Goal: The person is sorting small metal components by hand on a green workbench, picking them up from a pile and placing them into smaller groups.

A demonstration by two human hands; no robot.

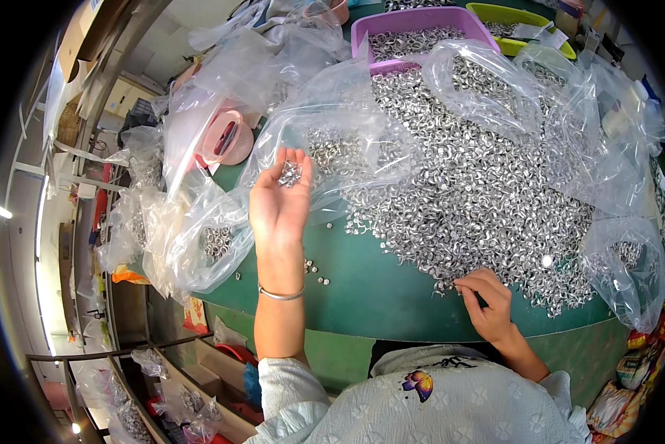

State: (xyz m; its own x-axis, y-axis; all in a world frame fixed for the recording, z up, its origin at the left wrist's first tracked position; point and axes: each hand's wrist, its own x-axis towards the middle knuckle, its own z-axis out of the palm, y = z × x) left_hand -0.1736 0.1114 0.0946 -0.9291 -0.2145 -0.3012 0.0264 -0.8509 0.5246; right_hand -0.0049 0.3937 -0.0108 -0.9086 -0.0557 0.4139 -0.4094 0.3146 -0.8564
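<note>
My left hand (281, 207) is turned palm up over a clear plastic bag (332, 118), with several small silvery metal pieces (289, 175) cupped in its fingers. More such pieces show through the bag's film. A wide pile of small curved metal pieces (458, 192) covers the middle and right of the green table (377, 292). At the pile's near edge, my right hand (486, 302) has its thumb and fingertips pinched together, touching the outermost pieces. Whatever sits between those fingertips is too small to make out.
A purple bin (358, 33) and a yellow-green bin (506, 46) stand at the back. Left of the bag is a pink basket (233, 140). Another open bag (199, 240) holds metal pieces, and a further bag (628, 274) lies right. Loose pieces (318, 274) lie beside my left wrist.
</note>
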